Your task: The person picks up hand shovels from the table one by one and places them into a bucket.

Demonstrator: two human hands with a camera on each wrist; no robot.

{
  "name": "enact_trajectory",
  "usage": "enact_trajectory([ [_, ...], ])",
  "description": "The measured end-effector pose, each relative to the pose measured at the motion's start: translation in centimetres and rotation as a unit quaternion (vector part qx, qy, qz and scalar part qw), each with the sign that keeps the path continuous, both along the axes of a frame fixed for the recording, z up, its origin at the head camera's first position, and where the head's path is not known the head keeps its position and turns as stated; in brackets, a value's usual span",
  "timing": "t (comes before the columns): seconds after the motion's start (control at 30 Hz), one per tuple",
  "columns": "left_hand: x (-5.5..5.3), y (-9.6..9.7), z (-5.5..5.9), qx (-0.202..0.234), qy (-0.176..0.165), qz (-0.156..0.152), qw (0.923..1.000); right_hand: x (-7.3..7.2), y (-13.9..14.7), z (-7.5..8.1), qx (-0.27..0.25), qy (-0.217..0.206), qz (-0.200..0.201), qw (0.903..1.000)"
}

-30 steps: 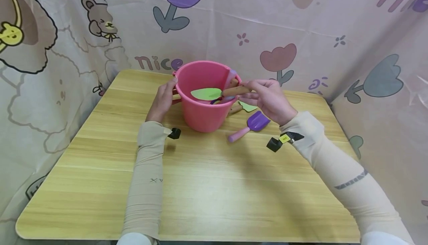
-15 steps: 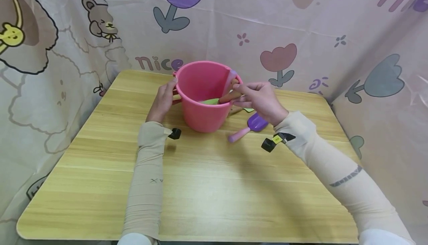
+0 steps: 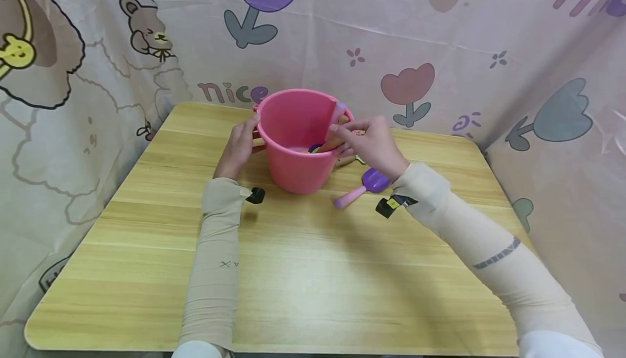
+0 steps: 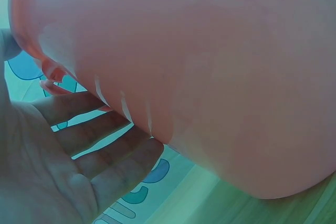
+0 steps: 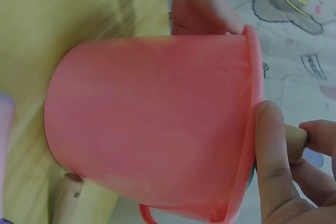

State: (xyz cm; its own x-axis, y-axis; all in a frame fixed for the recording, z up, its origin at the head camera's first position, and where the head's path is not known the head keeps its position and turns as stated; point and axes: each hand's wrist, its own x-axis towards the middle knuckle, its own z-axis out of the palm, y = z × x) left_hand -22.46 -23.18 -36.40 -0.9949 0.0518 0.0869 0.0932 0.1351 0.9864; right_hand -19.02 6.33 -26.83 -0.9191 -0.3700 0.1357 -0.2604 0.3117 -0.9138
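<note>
A pink bucket (image 3: 299, 173) stands upright on the table. My left hand (image 3: 237, 146) grips its left side, thumb at the rim and fingers laid along the outer wall (image 4: 157, 77). At the right rim, my right hand (image 3: 375, 143) pinches the wooden handle (image 5: 296, 141) of a toy trowel between thumb and fingers. The trowel's light green blade is hidden inside the bucket. A pink handle (image 3: 336, 112) leans against the inner right wall, and part of a dark blue thing (image 3: 314, 148) shows at the bottom.
A purple toy scoop (image 3: 375, 180) with a pink handle lies right of the bucket. Behind it, a wooden handle (image 3: 345, 161) and a bit of light green (image 3: 360, 159) show on the table (image 3: 293, 282). A printed curtain (image 3: 332, 32) hangs behind.
My right hand has moved left and tilted the trowel down into the bucket, so its green blade has dropped from sight. My left hand and the bucket have stayed put.
</note>
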Motion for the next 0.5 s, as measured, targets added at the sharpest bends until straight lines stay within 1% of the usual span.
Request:
enact_trajectory([
  [0.13, 0.0, -0.1, 0.0, 0.0, -0.001, 0.0, 1.0, 0.1, -0.5, -0.2, 0.049, 0.049, -0.01, 0.9975],
  [0.3, 0.0, -0.1, 0.1, 0.005, -0.001, -0.001, 1.0, 0.2, -1.0, -0.6, 0.093, 0.113, -0.012, 0.9891],
  [0.37, 0.0, 0.0, 0.0, 0.007, 0.001, -0.001, 1.0, 0.1, -1.2, -0.8, 0.111, 0.143, -0.014, 0.9834],
  [0.43, -0.1, 0.0, 0.0, 0.013, 0.003, -0.001, 0.9999, 0.0, -1.4, -1.0, 0.128, 0.16, -0.019, 0.9785],
  [0.5, -0.1, 0.0, 0.0, 0.011, 0.004, 0.001, 0.9999, 0.0, -1.5, -1.1, 0.152, 0.18, -0.025, 0.9716],
])
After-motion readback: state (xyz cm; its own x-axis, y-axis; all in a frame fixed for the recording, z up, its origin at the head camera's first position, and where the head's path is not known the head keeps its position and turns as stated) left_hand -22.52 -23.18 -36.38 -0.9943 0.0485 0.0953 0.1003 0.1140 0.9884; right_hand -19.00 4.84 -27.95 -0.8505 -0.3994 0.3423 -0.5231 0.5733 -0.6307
